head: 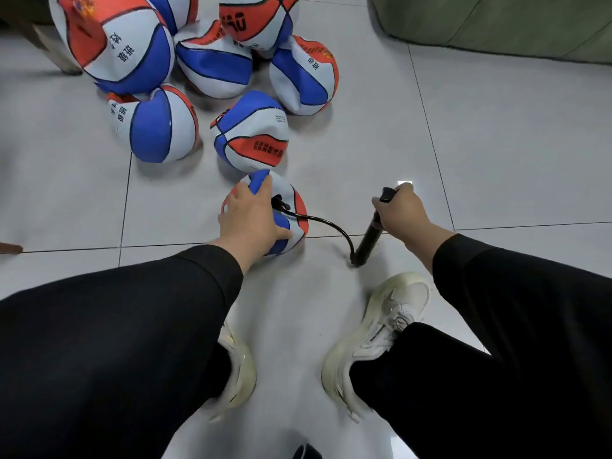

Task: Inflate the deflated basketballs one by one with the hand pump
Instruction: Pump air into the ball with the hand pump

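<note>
A small red, white and blue basketball [291,207] lies on the tiled floor in front of me. My left hand [248,217] lies over its top with spread fingers, holding it down. A black hose [326,223] runs from the ball's valve to the base of a black hand pump [369,238], which stands tilted on the floor to the right. My right hand [399,210] grips the pump's handle at the top.
Several crumpled, deflated basketballs [251,132] of the same colours lie in a heap beyond the held ball. A green sofa [496,24] fills the far right corner. A wooden furniture leg [56,51] stands at far left. My white shoes [377,329] are planted close below.
</note>
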Available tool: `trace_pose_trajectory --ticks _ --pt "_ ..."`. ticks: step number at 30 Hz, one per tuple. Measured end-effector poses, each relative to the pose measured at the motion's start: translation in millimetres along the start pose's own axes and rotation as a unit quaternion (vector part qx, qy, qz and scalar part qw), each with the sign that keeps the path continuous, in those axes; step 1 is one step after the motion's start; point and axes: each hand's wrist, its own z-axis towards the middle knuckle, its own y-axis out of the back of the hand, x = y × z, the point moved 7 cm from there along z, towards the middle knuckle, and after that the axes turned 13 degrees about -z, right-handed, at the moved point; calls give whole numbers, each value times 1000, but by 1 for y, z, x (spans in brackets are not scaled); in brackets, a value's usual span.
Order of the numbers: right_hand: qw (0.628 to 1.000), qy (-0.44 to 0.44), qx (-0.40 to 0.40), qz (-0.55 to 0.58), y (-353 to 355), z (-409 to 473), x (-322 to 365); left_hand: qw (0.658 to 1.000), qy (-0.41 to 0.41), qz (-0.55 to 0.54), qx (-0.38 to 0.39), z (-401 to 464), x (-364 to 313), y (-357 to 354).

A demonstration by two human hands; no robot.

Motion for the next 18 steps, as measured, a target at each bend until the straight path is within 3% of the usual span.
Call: trace_pose_trajectory --ticks 6,10,13,18 --pt "994 -82 13 73 -13 -26 -36 990 -84 114 1 -7 -13 -4" --pt "994 6 -28 -110 -24 -49 -31 987 -98 127 12 -14 -22 -14" --pt "982 51 -48 -173 -30 -60 -24 986 -88 138 20 -19 -24 -20" --pt "963 78 -6 -259 -31 -63 -16 989 -75 122 31 -24 -24 -22"
